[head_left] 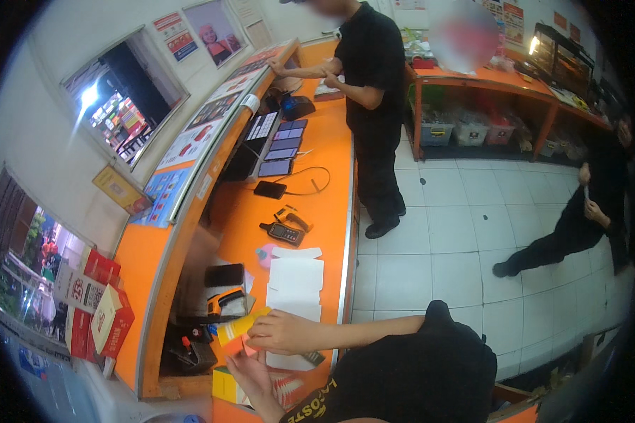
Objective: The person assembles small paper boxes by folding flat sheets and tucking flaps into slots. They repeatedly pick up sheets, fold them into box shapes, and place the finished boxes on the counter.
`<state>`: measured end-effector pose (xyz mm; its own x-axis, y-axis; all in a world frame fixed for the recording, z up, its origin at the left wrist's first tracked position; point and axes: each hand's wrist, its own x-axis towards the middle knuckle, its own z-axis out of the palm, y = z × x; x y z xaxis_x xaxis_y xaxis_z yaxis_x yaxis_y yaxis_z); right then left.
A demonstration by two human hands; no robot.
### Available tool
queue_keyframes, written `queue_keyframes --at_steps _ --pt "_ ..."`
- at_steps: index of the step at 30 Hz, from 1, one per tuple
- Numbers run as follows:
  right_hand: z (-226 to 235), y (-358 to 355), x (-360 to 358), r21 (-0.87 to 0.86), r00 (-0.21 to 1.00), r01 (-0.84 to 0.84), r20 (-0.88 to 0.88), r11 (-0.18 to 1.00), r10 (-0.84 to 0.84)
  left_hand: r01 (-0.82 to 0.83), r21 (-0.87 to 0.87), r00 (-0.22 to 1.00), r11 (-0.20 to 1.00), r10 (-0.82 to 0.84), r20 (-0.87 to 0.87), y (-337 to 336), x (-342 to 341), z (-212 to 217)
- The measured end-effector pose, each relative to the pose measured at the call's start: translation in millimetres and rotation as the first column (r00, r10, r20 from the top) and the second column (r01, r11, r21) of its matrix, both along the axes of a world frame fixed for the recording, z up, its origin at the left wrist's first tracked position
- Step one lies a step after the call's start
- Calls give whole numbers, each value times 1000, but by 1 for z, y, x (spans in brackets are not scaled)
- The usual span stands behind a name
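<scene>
My right hand [281,333] grips a small yellow and red-orange carton [233,330] from above, fingers bent over its edge. Just below, my left hand [252,377] has its fingers at the carton's lower, red-orange side. Flat white card blanks [295,278] lie on the orange counter beyond my right forearm, partly covered by it. Next to my left hand are a yellow and white carton [226,386] and a red-and-white striped piece [286,389]. A yellow and black handheld scanner [223,302] and a dark phone [224,275] lie beside the carton.
Farther along the orange counter [324,176] are a walkie-talkie [282,233], a second yellow scanner [293,217] and several phones [283,153]. A co-worker in black [374,92] stands at its far end. Another person [585,211] is on the right. Red and white boxes [111,321] stand on the left ledge.
</scene>
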<state>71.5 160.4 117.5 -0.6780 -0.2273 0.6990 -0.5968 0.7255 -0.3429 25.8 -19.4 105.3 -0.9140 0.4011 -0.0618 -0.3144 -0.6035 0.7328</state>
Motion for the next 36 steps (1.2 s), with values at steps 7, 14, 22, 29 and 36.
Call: queue_keyframes --at_steps 7,14,22,29,36 --pt "-3 21 7 -286 999 20 -26 958 -29 -139 -417 940 898 -13 -340 15 -5 -9" --pt "2 12 13 -652 987 110 161 750 -5 -519 -539 700 664 -32 -714 43 3 -2" --pt "1 -16 11 -709 993 74 121 701 17 -364 -646 780 671 -159 -605 24 14 14" --pt "12 -13 11 -546 996 91 56 833 -72 -247 -484 899 839 12 -438 20 21 21" --pt "13 -21 8 -537 995 104 64 837 -83 -336 -428 895 839 143 -423 9 21 16"
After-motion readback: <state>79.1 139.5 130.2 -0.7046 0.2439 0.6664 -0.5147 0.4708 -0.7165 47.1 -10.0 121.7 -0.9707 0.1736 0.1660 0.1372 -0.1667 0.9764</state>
